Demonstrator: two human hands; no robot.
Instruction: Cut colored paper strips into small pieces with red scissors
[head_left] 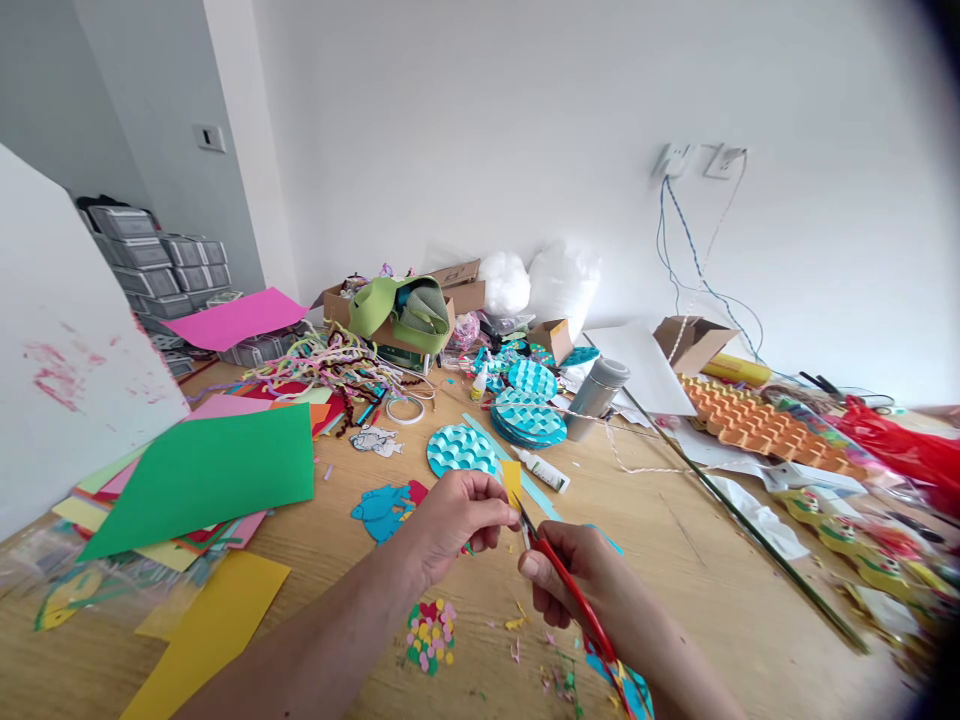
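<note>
Hiding part of a yellow strip (511, 478), our left hand (466, 515) pinches it; our right hand (596, 565) is clamped on red-handled scissors (571, 586)

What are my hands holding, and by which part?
Your left hand pinches a yellow paper strip near its lower end; your right hand holds scissors by their red handles.

Left forearm (322, 630), bare, reaches me from the lower left edge of my head view, slanting up and inward. Left hand (466, 518) back upward, wrist slightly bent, thumb and index finger pinched, other fingers curled beneath. Right forearm (679, 650), also bare, slants in from the lower right. Right hand (600, 572) gripping, thumb pointing inward, fingers curled under. I read both hands as near each other, left slightly farther forward.
</note>
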